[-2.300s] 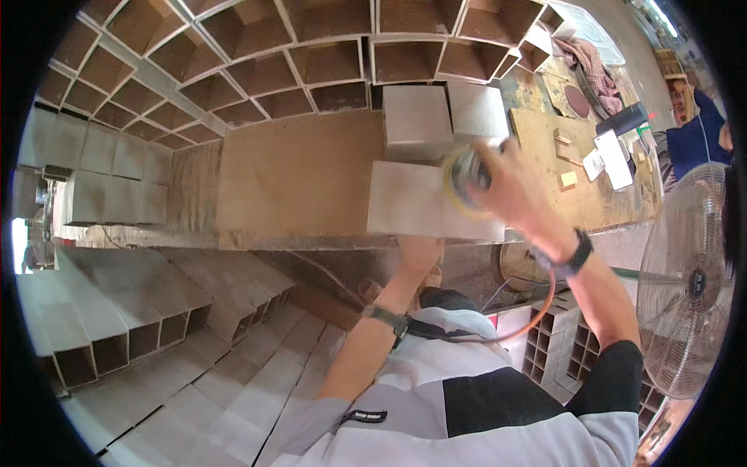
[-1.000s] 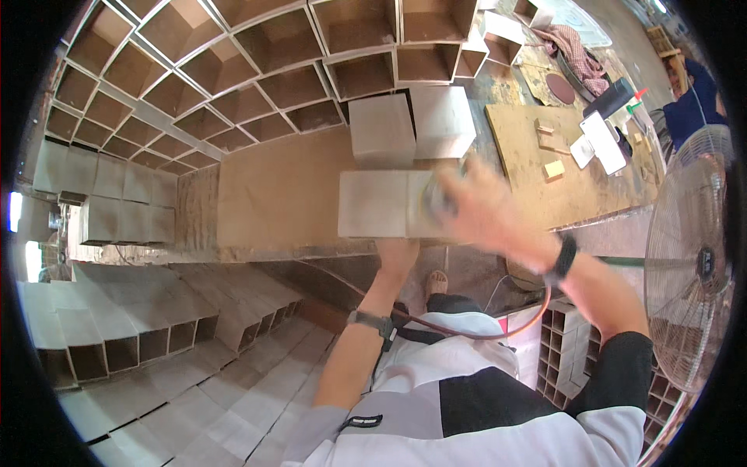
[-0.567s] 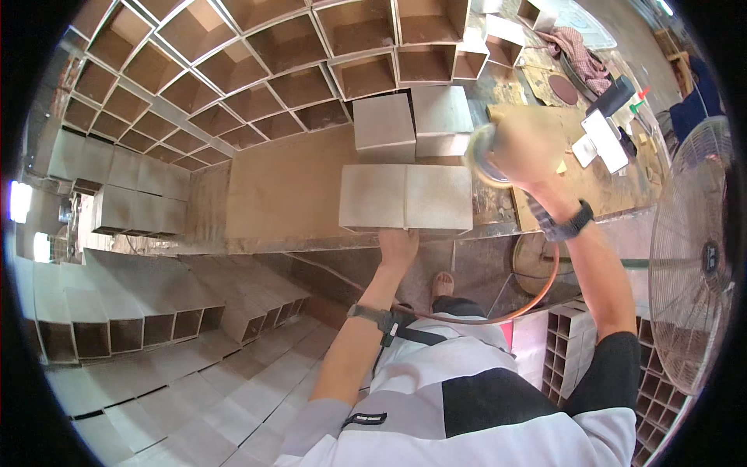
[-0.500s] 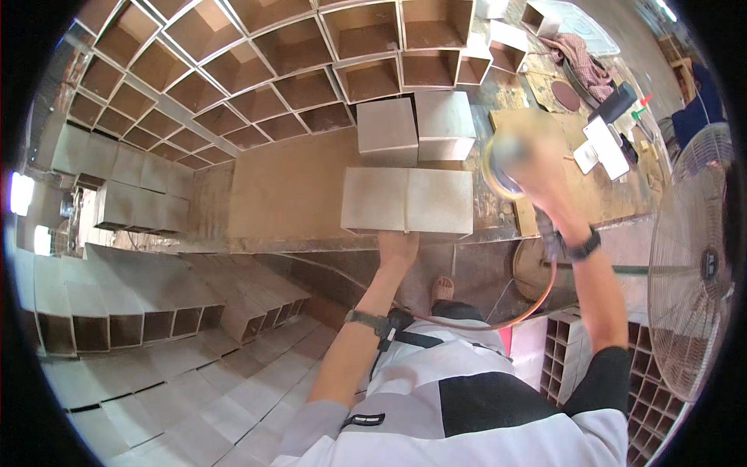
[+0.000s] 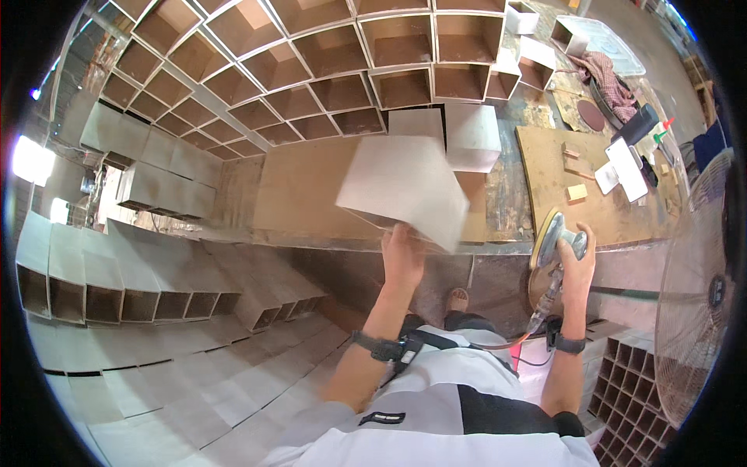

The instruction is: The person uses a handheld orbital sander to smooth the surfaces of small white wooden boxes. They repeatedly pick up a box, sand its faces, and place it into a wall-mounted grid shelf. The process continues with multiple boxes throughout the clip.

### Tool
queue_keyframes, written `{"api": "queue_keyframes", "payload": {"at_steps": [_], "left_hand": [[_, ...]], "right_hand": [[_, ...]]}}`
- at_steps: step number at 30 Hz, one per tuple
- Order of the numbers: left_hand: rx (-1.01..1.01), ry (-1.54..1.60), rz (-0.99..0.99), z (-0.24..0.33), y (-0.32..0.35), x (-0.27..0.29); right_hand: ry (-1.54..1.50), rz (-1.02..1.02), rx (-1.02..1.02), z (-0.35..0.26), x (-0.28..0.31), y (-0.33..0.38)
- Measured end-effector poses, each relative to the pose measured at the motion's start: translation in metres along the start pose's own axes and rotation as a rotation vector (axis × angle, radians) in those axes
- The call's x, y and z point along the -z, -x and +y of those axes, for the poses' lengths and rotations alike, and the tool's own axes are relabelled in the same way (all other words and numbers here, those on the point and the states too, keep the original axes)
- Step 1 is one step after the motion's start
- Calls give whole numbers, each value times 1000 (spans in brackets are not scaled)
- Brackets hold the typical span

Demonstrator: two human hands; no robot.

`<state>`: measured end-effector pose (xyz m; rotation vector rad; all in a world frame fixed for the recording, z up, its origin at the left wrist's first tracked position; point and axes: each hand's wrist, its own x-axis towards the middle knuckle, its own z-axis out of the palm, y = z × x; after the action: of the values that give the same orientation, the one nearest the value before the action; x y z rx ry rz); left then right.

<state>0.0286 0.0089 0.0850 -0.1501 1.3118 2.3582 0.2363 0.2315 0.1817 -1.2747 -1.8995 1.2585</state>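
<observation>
My left hand (image 5: pixel 402 255) grips the near lower edge of a pale whitish box (image 5: pixel 405 185), which is tilted and turned at the table's front edge, slightly smeared by motion. In my right hand (image 5: pixel 577 265) is an orbital sander (image 5: pixel 553 233), held with its round pad tipped on edge facing left. An air hose (image 5: pixel 520 341) runs from its handle toward my waist. Right behind the tilted box stand two more pale boxes, one partly hidden (image 5: pixel 415 121) and one in full view (image 5: pixel 473 137).
Stacked open-fronted boxes (image 5: pixel 331 50) line the table's back. A wooden board (image 5: pixel 545 167) at right bears small wood blocks (image 5: pixel 576 192) and a white stand (image 5: pixel 621 173). A caged fan (image 5: pixel 696 292) stands right. More boxes (image 5: pixel 124 303) fill the lower left.
My right hand has brought the sander from above the board back toward me, tipping it on edge. The box at my left hand has turned and tilted.
</observation>
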Motion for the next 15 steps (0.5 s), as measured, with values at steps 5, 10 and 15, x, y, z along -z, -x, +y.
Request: {"api": "queue_keyframes", "payload": {"at_steps": [5,10,15], "left_hand": [[380,761,95,-5,-20,-10],[473,766,151,-18,-24,7],[221,-512,4,41,-1,45]], "right_hand": [[104,-37,140,-26,-5,-7],[161,-139,251,-40,-11,-18],[229,-204,405,-79,-28,-19]]}}
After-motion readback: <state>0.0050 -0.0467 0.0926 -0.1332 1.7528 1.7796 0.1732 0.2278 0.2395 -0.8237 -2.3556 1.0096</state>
